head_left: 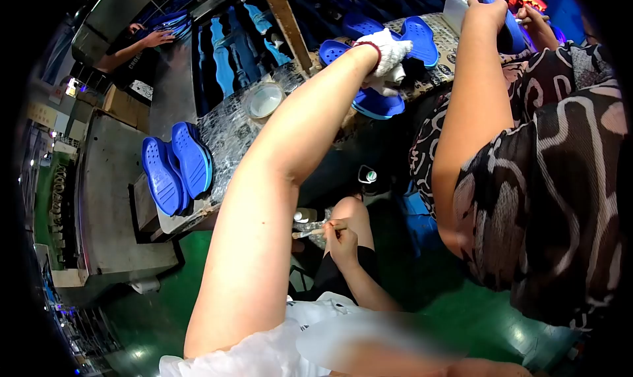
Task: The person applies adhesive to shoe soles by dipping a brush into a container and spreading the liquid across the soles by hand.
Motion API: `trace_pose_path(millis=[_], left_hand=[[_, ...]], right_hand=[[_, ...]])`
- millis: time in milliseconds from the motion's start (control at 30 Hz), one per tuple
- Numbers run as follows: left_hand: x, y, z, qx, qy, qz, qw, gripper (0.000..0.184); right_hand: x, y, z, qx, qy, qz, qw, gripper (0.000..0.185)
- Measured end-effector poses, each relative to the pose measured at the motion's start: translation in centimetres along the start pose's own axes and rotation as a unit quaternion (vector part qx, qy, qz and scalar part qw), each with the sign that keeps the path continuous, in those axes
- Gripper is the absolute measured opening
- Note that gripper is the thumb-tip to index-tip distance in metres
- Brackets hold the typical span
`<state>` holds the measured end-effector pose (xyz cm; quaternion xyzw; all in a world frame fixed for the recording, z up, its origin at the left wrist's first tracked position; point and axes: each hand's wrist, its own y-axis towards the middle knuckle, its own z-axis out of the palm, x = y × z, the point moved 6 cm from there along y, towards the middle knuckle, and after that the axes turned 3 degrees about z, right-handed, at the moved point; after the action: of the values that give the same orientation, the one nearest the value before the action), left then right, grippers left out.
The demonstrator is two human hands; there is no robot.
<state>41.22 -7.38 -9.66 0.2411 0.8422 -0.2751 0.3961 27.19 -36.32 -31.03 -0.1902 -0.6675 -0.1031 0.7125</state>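
Observation:
My left hand [390,55], in a white knitted glove with a dark red cuff, reaches across the bench among several blue shoe soles. Its fingers are curled at a blue shoe sole [379,105] that is tilted near the bench's front edge; part of the grip is hidden. Beside the glove lie another sole [421,42] to the right and a perforated one [331,51] to the left. Low over my lap, my right hand [341,244] is closed around the thin handle of a brush [310,232], its bristles pointing left. A capped bottle [304,216] stands near the brush.
On the bench [224,128] sit a pair of blue soles [177,168] and a round bowl [265,100]. Behind, a conveyor carries blue pieces [223,54]. A co-worker's arm [476,93] is close on the right; another person's hand [158,39] is at far left.

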Motion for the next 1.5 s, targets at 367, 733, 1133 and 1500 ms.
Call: trace_pose_path(millis=[367,733,1133,1500], left_hand=[[9.7,-29.4,-5.2,-0.164,-0.111,-0.046,0.979,0.029],[28.1,-46.6,-18.9,-0.511,-0.038,-0.242,0.824,0.049],[29.3,-44.9,-17.1,-0.437,-0.579,-0.029,0.688,0.022],[19.6,-47.1,-7.5,-0.615,-0.4,0.127,0.668,0.023]], right_hand=[[-1.0,0.3,0.4,-0.001,-0.034,-0.023,0.999,0.019],[-0.3,-0.3,0.9,-0.001,-0.092,-0.082,0.992,0.018],[-0.9,-0.7,0.2,0.039,-0.095,-0.033,0.994,0.02],[19.7,-7.0,2.8,0.018,-0.033,-0.366,0.93,0.01]])
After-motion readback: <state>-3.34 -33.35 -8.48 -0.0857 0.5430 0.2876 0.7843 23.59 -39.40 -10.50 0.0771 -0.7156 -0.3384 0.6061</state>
